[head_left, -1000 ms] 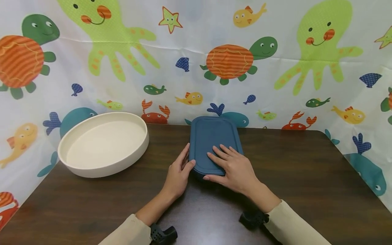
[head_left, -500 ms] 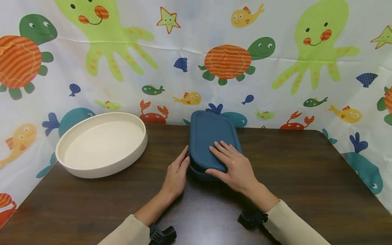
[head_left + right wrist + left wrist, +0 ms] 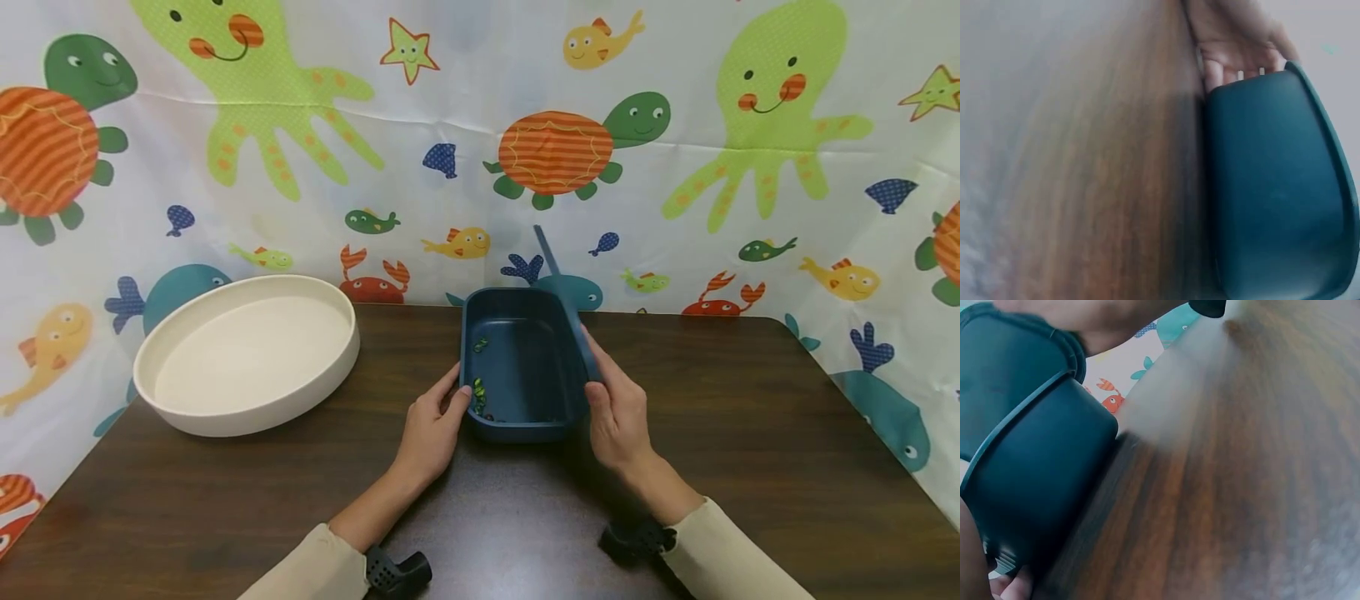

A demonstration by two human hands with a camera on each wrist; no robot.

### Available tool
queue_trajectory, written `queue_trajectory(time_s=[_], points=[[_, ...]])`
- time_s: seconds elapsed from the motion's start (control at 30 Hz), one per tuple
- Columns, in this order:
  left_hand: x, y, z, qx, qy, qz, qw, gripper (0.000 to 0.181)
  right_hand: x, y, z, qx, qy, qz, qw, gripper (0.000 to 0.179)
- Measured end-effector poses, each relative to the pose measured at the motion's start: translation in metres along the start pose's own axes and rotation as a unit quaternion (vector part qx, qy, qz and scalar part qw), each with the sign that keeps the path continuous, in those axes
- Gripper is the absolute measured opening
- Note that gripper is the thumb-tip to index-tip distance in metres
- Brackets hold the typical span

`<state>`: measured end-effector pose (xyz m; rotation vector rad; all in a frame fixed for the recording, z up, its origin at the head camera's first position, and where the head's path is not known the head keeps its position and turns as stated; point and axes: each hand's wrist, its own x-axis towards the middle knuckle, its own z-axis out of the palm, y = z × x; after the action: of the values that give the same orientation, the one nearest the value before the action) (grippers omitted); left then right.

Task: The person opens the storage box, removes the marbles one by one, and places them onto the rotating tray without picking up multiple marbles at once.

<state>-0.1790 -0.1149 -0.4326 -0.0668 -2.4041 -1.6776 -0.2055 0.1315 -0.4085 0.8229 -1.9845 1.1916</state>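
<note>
A blue rectangular food container [image 3: 525, 367] stands uncovered on the table, and its inside shows in the head view. A few small green and dark bits [image 3: 480, 396] lie along its left side; what they are is too small to tell. My left hand [image 3: 429, 429] grips the container's left wall near the front corner, thumb at the rim. My right hand [image 3: 621, 412] holds the blue lid [image 3: 566, 304] steeply tilted along the right rim. In the left wrist view the lid [image 3: 1010, 375] leans away above the container wall [image 3: 1047, 462].
A large round cream tray [image 3: 247, 350] with a low wall stands to the left on the dark wooden table [image 3: 750, 433]. Close behind the table's back edge hangs a white curtain [image 3: 465, 108] printed with sea animals. Black wrist cameras [image 3: 397, 575] sit at both cuffs.
The lid has come off the container, first lifting at the front, then swinging up to the right in my right hand. My left hand stays at the container's left side.
</note>
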Motion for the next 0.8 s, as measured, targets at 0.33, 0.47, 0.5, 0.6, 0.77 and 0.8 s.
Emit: queue_trajectory(time_s=[0.33, 0.47, 0.5, 0.6, 0.77, 0.8], points=[[0.000, -0.001, 0.000, -0.002, -0.004, -0.008, 1.0000, 0.049, -0.016, 0.013, -0.017, 0.129, 0.135, 0.201, 0.9615, 0.066], [0.000, -0.001, -0.001, -0.006, -0.005, -0.011, 0.9999, 0.049, -0.022, 0.018, -0.018, 0.133, 0.133, 0.215, 0.9584, 0.061], [0.000, -0.001, -0.001, -0.007, -0.005, -0.010, 0.9999, 0.049, -0.023, 0.019, -0.019, 0.134, 0.131, 0.215, 0.9584, 0.060], [0.000, -0.001, 0.000, -0.005, -0.005, -0.010, 0.9999, 0.049, -0.025, 0.019, -0.022, 0.137, 0.113, 0.212, 0.9609, 0.052], [0.001, 0.001, 0.000, -0.003, -0.005, -0.010, 0.9999, 0.049, -0.030, 0.019, -0.029, 0.120, 0.085, 0.220, 0.9643, 0.039], [0.001, 0.001, 0.000, -0.002, -0.004, -0.009, 0.9999, 0.049, -0.031, 0.018, -0.030, 0.112, 0.084, 0.229, 0.9633, 0.037]])
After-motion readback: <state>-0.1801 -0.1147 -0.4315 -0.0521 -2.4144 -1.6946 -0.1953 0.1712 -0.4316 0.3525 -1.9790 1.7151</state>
